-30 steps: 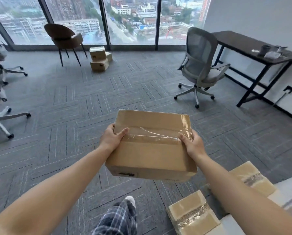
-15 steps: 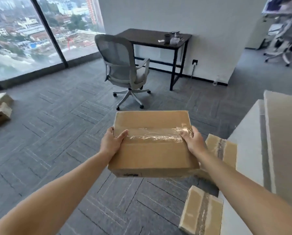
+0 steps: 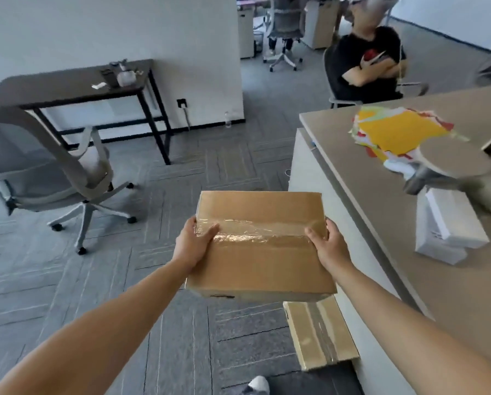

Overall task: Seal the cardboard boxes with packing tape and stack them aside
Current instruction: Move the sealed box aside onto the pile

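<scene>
I hold the taped box [image 3: 260, 246] up in the middle, my left hand [image 3: 191, 246] and right hand [image 3: 328, 246] gripping its sides. It could slip and drop on the box on the floor [image 3: 321, 334] if I let go.

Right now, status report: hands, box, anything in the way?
Left hand, right hand gripping taped cardboard box by its sides, in the air. Second taped box on carpet below.

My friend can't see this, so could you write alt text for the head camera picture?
A left hand and right hand hold a taped cardboard box by its sides above grey carpet. A second taped box lies on the carpet beside a table.
</scene>
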`<state>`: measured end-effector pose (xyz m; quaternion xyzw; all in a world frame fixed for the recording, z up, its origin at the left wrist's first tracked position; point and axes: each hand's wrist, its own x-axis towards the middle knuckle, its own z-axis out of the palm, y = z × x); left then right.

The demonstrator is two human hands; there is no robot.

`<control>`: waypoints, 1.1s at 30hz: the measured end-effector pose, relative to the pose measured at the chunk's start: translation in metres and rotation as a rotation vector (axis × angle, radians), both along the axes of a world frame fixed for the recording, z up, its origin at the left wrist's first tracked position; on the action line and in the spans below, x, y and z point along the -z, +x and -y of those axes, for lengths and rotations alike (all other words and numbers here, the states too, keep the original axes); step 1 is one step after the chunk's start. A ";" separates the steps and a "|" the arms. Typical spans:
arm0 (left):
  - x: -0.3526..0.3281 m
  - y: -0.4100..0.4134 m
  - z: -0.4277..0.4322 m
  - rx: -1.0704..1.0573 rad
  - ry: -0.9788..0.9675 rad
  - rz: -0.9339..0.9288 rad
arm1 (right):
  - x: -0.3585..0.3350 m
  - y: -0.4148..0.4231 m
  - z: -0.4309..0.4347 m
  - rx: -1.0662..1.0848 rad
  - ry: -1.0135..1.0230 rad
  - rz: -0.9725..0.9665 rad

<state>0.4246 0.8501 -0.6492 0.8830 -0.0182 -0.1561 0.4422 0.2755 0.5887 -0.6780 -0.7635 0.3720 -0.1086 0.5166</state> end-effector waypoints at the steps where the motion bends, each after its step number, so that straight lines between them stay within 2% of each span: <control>1: 0.001 0.007 0.012 0.044 0.007 -0.007 | 0.003 -0.003 0.006 0.042 0.010 -0.003; 10: 0.017 0.047 0.107 0.415 0.056 -0.031 | 0.025 -0.047 0.024 0.362 0.107 -0.026; 18: 0.077 0.058 0.196 0.736 0.162 -0.110 | 0.097 -0.080 0.017 0.715 0.225 -0.059; 22: 0.128 0.053 0.237 0.913 0.151 -0.136 | 0.144 -0.090 0.016 0.888 0.245 -0.054; 27: 0.214 0.050 0.271 1.037 0.157 -0.235 | 0.213 -0.111 0.010 1.037 0.212 -0.034; 33: 0.305 0.017 0.301 1.151 0.141 -0.201 | 0.307 -0.132 -0.010 1.182 0.193 0.044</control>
